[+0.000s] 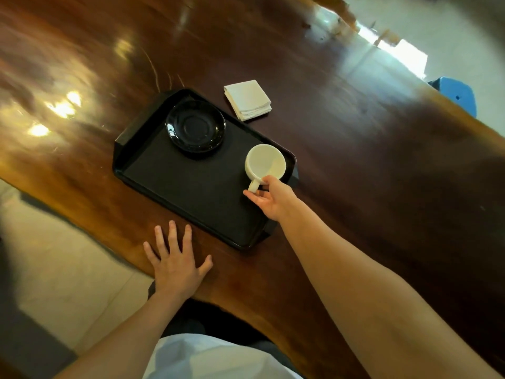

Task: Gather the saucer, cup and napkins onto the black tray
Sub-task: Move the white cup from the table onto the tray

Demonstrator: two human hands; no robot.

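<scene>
Head view: right hand [269, 199] pinches handle of round cream cup [264, 163] at matte black tray's [191, 187] right edge; glossy saucer [195, 126] on tray; folded napkins [247, 99] on wood table [355, 160] above. Left hand [175, 262] flat, fingers spread.

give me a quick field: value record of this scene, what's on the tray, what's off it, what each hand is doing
surface: glossy wooden table
tray: black tray, lying flat on the table
on tray: black saucer at the far end; white cup by the right rim, upright
off tray: stack of white napkins, on the table beyond the tray
right hand: fingers at the cup's handle
left hand: flat on the table, holding nothing
left to gather: napkins
</scene>
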